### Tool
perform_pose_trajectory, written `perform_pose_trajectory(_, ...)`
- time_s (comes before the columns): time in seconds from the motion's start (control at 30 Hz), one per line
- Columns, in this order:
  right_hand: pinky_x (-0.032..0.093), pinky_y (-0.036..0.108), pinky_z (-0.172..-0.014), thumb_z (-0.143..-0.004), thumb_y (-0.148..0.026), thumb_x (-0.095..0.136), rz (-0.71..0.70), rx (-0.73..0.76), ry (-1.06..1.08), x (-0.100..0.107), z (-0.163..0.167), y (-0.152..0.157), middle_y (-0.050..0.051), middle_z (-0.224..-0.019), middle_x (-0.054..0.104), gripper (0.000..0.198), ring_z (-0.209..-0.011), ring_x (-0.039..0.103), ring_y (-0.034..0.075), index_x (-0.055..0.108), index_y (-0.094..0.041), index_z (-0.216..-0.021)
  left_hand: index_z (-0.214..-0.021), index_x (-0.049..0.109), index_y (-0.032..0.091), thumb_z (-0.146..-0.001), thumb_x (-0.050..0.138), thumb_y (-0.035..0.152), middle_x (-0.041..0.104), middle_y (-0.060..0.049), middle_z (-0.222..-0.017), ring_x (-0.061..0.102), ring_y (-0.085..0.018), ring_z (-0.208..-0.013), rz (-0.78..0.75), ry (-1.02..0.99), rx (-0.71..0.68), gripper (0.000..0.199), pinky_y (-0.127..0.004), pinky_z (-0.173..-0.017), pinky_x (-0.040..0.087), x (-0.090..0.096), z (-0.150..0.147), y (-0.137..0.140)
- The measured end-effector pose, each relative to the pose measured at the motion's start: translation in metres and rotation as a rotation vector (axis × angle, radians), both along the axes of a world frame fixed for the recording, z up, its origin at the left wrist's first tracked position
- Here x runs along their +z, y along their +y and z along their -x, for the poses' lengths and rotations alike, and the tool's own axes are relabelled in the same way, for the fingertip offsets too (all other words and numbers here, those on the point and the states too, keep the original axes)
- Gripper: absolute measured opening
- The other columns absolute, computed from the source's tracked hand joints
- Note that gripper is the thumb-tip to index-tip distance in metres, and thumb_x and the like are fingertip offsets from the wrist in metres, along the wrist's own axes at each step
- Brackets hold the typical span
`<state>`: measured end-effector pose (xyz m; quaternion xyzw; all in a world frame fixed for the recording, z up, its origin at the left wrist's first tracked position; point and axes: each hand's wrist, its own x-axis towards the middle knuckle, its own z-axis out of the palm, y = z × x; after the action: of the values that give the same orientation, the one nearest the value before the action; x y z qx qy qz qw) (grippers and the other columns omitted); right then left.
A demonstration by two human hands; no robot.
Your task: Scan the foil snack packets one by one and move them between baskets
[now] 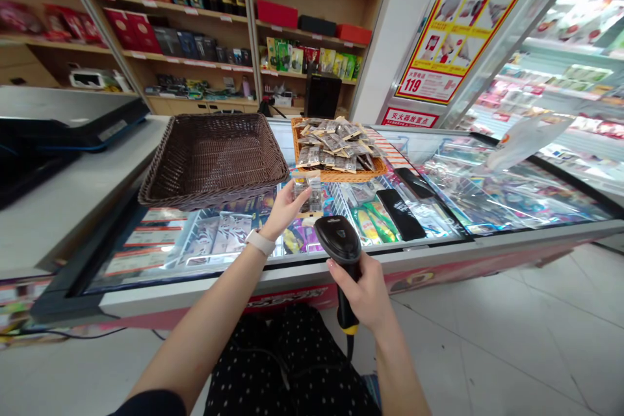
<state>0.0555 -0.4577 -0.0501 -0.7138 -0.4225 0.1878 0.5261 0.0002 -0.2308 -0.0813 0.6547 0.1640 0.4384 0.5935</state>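
the left hand (288, 207) is pinching a small clear packet (314, 195) between thumb and fingers, closing on its left edge, while the right hand (364, 292) is wrapping around the handle of a black scanner (338, 237). the packet is hanging over the glass top of the freezer, just in front of the orange basket (336, 176), where a pile of similar packets (334, 136) is lying. its long axis is running away from the body, roughly upright in view, with the lower end pointing back toward the scanner. from the scanner's head, the packet is sitting a little to the left and farther out; the two are staying near each other in view, but i cannot tell how much gap is separating them in depth. the scanner's nose is tilting forward and left, facing the packet's side. the left hand is being the nearer one to the dark basket (214, 192); the right hand is being nearer to the two phones (400, 214), which are resting on the glass.
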Motion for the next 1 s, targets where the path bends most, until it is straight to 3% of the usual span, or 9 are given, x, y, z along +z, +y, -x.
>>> perform_pose_trajectory(0.2, 0.047, 0.028, -0.061, -0.085, -0.047, 0.068, 0.006, 0.011, 0.021, -0.001, 0.0, 0.0, 0.003, -0.066, 0.069, 0.031, -0.064, 0.062, 0.021, 0.07, -0.017, -0.08, -0.12, 0.066, 0.017, -0.086, 0.073, 0.044, 0.069, -0.01, -0.127, 0.061, -0.026, -0.123, 0.04, -0.02, 0.014, 0.044, -0.038, -0.109, 0.046, -0.002, -0.001, 0.002)
perform_pose_trajectory(0.4, 0.048, 0.028, -0.062, -0.085, -0.046, 0.068, -0.006, -0.005, 0.01, -0.002, -0.001, -0.003, 0.003, -0.068, 0.071, 0.029, -0.065, 0.063, 0.022, 0.07, -0.017, -0.081, -0.125, 0.058, 0.03, -0.084, 0.074, 0.045, 0.07, -0.004, -0.121, 0.073, -0.024, -0.101, 0.504, -0.074, -0.128, 0.047, -0.034, -0.076, 0.063, 0.006, 0.004, 0.002)
perform_pose_trajectory(0.6, 0.047, 0.028, -0.061, -0.086, -0.046, 0.068, 0.001, -0.024, 0.021, -0.005, -0.003, -0.006, 0.003, -0.067, 0.069, 0.03, -0.065, 0.062, 0.021, 0.07, -0.017, -0.08, -0.109, 0.062, 0.019, -0.085, 0.074, 0.025, 0.072, -0.007, -0.119, 0.071, -0.02, -0.111, 0.504, -0.293, -0.089, 0.028, -0.032, -0.099, 0.056, 0.027, 0.014, 0.008)
perform_pose_trajectory(0.7, 0.047, 0.028, -0.062, -0.085, -0.046, 0.068, -0.006, -0.027, 0.019, -0.006, -0.003, -0.006, 0.004, -0.069, 0.07, 0.03, -0.066, 0.063, 0.021, 0.071, -0.017, -0.08, -0.096, 0.06, 0.018, -0.09, 0.07, 0.026, 0.073, -0.003, -0.091, 0.073, -0.012, -0.08, 0.573, -0.334, 0.027, 0.015, -0.023, -0.076, 0.059, 0.032, 0.018, 0.013)
perform_pose_trajectory(0.8, 0.047, 0.027, -0.06, -0.085, -0.046, 0.068, -0.008, -0.03, 0.01, -0.006, -0.004, -0.006, 0.003, -0.066, 0.068, 0.03, -0.063, 0.061, 0.02, 0.07, -0.017, -0.078, -0.076, 0.049, 0.019, -0.094, 0.066, 0.03, 0.051, 0.007, -0.056, 0.047, -0.003, -0.041, 0.677, -0.361, 0.0, 0.027, -0.013, -0.04, 0.039, 0.036, 0.023, 0.017)
perform_pose_trajectory(0.87, 0.047, 0.027, -0.06, -0.086, -0.046, 0.068, -0.006, -0.029, 0.013, -0.006, -0.004, -0.006, 0.003, -0.067, 0.068, 0.03, -0.064, 0.061, 0.02, 0.07, -0.017, -0.079, -0.07, 0.041, 0.018, -0.095, 0.065, 0.027, 0.037, 0.009, -0.052, 0.033, -0.001, -0.036, 0.722, -0.404, -0.07, 0.035, -0.012, -0.034, 0.025, 0.04, 0.027, 0.016)
perform_pose_trajectory(1.0, 0.049, 0.028, -0.064, -0.085, -0.045, 0.068, -0.002, -0.021, 0.026, -0.005, -0.004, -0.006, 0.005, -0.073, 0.073, 0.029, -0.069, 0.065, 0.023, 0.074, -0.016, -0.085, -0.069, 0.041, 0.017, -0.094, 0.064, 0.019, 0.036, 0.009, -0.058, 0.034, 0.0, -0.042, 0.756, -0.478, -0.114, 0.034, -0.011, -0.039, 0.03, 0.046, 0.03, 0.012)
